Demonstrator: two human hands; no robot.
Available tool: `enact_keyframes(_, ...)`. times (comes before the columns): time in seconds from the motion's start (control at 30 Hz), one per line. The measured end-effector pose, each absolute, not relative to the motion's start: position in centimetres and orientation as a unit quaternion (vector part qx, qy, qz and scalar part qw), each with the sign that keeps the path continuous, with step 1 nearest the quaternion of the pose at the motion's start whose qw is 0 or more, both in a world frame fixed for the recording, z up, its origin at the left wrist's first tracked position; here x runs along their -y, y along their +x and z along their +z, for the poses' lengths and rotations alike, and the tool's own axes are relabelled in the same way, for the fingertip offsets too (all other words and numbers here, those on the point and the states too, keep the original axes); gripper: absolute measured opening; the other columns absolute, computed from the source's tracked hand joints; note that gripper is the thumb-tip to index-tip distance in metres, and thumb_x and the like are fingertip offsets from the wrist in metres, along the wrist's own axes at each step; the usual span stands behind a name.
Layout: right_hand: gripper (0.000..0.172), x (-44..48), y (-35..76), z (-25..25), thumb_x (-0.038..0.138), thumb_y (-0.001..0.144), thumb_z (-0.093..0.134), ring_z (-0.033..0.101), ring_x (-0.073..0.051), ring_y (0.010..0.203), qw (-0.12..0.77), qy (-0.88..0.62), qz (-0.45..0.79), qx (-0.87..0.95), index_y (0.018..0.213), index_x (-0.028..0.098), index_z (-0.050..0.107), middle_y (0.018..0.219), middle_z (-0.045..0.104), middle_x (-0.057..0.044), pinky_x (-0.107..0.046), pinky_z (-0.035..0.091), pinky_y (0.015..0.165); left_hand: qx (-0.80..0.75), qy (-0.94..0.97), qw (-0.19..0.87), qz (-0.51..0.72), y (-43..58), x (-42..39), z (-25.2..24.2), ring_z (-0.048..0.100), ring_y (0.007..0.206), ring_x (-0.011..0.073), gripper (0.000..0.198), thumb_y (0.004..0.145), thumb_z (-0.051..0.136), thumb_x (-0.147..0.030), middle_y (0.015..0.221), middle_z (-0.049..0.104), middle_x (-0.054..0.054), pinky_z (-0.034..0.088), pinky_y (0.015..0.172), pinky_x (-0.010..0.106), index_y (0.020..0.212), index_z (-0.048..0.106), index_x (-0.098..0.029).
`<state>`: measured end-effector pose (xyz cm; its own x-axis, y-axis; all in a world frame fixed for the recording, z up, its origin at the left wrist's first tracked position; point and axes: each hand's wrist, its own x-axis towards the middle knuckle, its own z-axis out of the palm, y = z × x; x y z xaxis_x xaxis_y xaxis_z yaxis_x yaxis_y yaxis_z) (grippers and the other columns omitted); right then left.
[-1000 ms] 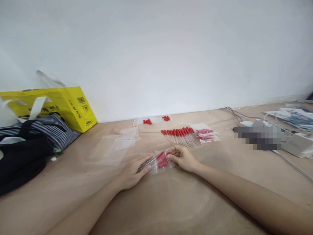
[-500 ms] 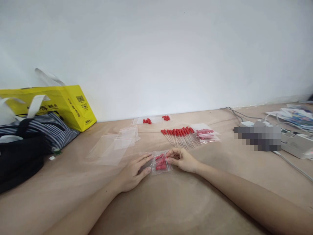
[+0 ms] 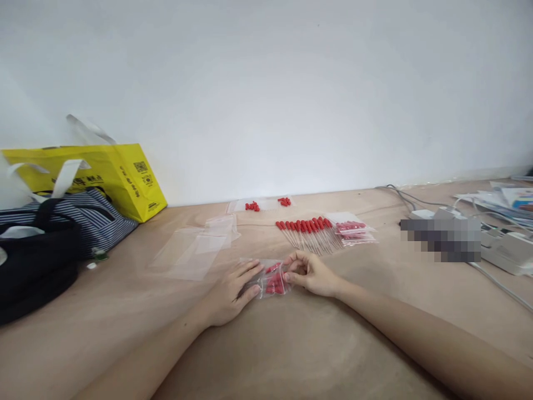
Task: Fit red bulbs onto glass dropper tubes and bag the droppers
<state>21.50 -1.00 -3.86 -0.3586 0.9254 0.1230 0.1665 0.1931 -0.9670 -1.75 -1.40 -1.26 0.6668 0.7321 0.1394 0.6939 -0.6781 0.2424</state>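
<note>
A small clear zip bag (image 3: pixel 272 282) with several red-handled pieces inside lies on the table between my hands. My left hand (image 3: pixel 233 291) rests on the bag's left end, fingers apart and flat. At the bag's right edge, my right hand (image 3: pixel 310 273) pinches the plastic between thumb and fingers. Behind it, a row of red-handled thin tools (image 3: pixel 306 226) lies side by side. Filled bags (image 3: pixel 353 229) are stacked just right of that row. Flat clear bags (image 3: pixel 200 244) overlap one another at the left.
Near the wall, a clear bag (image 3: pixel 266 204) lies with two clusters of red pieces. A yellow bag (image 3: pixel 145 189), a striped bag (image 3: pixel 110 222) and a black bag (image 3: pixel 37 266) stand at the left. Cables, a white adapter (image 3: pixel 510 250) and papers (image 3: pixel 506 197) are at the right.
The view has shifted slightly, so the surroundings sit a little differently. Both hands remain at the bag with nearly the same pose.
</note>
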Motion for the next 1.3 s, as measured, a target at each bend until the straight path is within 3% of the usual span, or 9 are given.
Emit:
enact_keyframes(0.23, 0.010, 1.1, 21.3, -3.8, 0.026, 0.075, 0.053, 0.052, -0.008, 0.061, 0.388, -0.385, 0.445, 0.709, 0.078, 0.017, 0.050, 0.072, 0.057, 0.001, -0.021, 0.041, 0.056, -0.382, 0.915, 0.076, 0.111, -1.5, 1.6, -0.8, 0.032, 0.122, 0.0212, 0.046, 0.085, 0.036, -0.039, 0.133, 0.036, 0.005, 0.028, 0.099, 0.043, 0.128, 0.032, -0.023)
enact_keyframes(0.4, 0.011, 0.6, 20.9, -4.2, 0.026, 0.075, 0.051, 0.056, -0.011, 0.070, 0.416, -0.407, 0.430, 0.690, 0.081, 0.017, 0.050, 0.081, 0.060, -0.002, -0.024, 0.044, 0.063, -0.390, 0.911, 0.092, 0.101, -1.4, 1.7, -0.6, 0.031, 0.122, 0.0221, 0.050, 0.084, 0.037, -0.040, 0.134, 0.034, 0.006, 0.027, 0.100, 0.043, 0.130, 0.029, -0.021)
enact_keyframes(0.7, 0.017, 0.0, 20.7, -4.8, 0.031, 0.071, 0.056, 0.045, -0.007, 0.048, 0.389, -0.472, 0.393, 0.687, 0.064, 0.016, 0.054, 0.054, 0.052, 0.003, -0.019, 0.036, 0.048, -0.395, 0.908, 0.098, 0.101, -1.5, 1.8, -0.8, 0.029, 0.123, 0.0218, 0.052, 0.084, 0.038, -0.043, 0.135, 0.032, 0.005, 0.025, 0.102, 0.041, 0.131, 0.027, -0.023)
enact_keyframes(0.87, 0.028, 0.2, 20.9, -4.0, 0.031, 0.074, 0.050, 0.040, -0.006, 0.046, 0.361, -0.430, 0.393, 0.729, 0.052, 0.015, 0.052, 0.048, 0.046, 0.004, -0.018, 0.032, 0.046, -0.397, 0.908, 0.104, 0.084, -1.5, 1.7, -0.7, 0.026, 0.125, 0.0198, 0.045, 0.088, 0.029, -0.040, 0.136, 0.031, 0.002, 0.022, 0.103, 0.042, 0.131, 0.027, -0.025)
enact_keyframes(0.97, 0.021, 0.2, 22.1, -3.4, 0.028, 0.075, 0.046, 0.042, -0.007, 0.048, 0.372, -0.433, 0.369, 0.733, 0.063, 0.015, 0.058, 0.056, 0.053, 0.002, -0.019, 0.034, 0.047, -0.386, 0.914, 0.099, 0.078, -1.6, 1.6, -0.5, 0.027, 0.124, 0.0191, 0.041, 0.090, 0.026, -0.035, 0.136, 0.031, 0.002, 0.023, 0.102, 0.042, 0.130, 0.029, -0.027)
enact_keyframes(1.03, 0.014, 0.2, 23.3, -3.1, 0.023, 0.073, 0.048, 0.044, -0.007, 0.050, 0.382, -0.476, 0.286, 0.739, 0.076, 0.016, 0.060, 0.066, 0.058, 0.000, -0.020, 0.035, 0.048, -0.368, 0.922, 0.091, 0.080, -1.7, 1.5, -0.4, 0.027, 0.124, 0.0196, 0.040, 0.090, 0.027, -0.032, 0.136, 0.031, 0.002, 0.024, 0.101, 0.043, 0.130, 0.028, -0.028)
enact_keyframes(1.2, 0.027, 0.5, 25.6, -2.6, 0.013, 0.068, 0.052, 0.051, -0.009, 0.061, 0.310, -0.478, 0.110, 0.814, 0.092, 0.021, 0.060, 0.092, 0.059, -0.003, -0.021, 0.037, 0.054, -0.341, 0.934, 0.048, 0.090, -1.9, 0.4, -0.8, 0.024, 0.126, 0.0226, 0.039, 0.088, 0.031, -0.027, 0.137, 0.030, 0.000, 0.024, 0.099, 0.048, 0.127, 0.034, -0.032)
enact_keyframes(1.3, 0.023, 0.9, 25.4, -2.5, 0.016, 0.071, 0.051, 0.054, -0.012, 0.072, 0.292, -0.451, 0.120, 0.835, 0.090, 0.024, 0.062, 0.087, 0.061, -0.001, -0.022, 0.038, 0.059, -0.413, 0.889, -0.034, 0.196, -2.0, -0.6, -1.4, 0.032, 0.120, 0.0261, 0.036, 0.085, 0.037, -0.027, 0.130, 0.040, 0.007, 0.026, 0.097, 0.051, 0.120, 0.045, -0.024)
